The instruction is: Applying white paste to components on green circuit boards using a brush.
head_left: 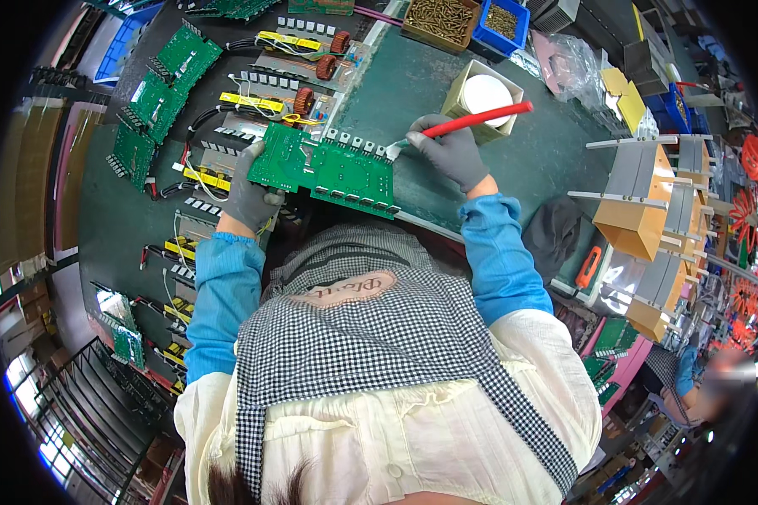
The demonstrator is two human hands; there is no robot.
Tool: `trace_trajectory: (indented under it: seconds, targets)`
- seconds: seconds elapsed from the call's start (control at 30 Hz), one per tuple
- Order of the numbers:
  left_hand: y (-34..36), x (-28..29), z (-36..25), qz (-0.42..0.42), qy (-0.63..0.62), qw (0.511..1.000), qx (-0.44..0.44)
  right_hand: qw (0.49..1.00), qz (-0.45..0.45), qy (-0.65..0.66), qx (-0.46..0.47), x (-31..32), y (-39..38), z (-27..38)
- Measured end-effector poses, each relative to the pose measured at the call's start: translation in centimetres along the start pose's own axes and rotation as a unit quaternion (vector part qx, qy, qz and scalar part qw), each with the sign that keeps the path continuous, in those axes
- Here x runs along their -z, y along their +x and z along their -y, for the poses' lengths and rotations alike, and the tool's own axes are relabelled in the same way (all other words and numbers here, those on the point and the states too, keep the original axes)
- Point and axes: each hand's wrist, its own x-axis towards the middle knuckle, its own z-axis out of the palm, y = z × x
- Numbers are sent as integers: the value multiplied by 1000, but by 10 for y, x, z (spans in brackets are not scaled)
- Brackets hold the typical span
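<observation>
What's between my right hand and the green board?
In the head view, the pale tip of the red brush reaches from your right hand toward the green board, with tabletop below.

Fingers of the grey-gloved left hand (249,195) partly hidden beneath the green rectangular circuit board (337,172), contact at the pale tip of the red-handled brush (480,119) too small to tell, green circuit boards (232,7) cut off by the upper edge, a co-worker (680,389) at right partly blurred.
</observation>
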Motion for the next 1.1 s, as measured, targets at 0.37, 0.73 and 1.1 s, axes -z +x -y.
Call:
trace_trajectory:
  seconds: [0.37,0.73,1.1]
  targets:
    - [-3,-3,6,-37,50,996,-70,999,-28,24,-4,-2,-4,-5]
    - [-3,-5,0,-14,9,1000,-8,998,-23,10,60,-12,14,1]
    - [1,9,9,13,40,998,-43,997,-53,19,56,-9,10,11]
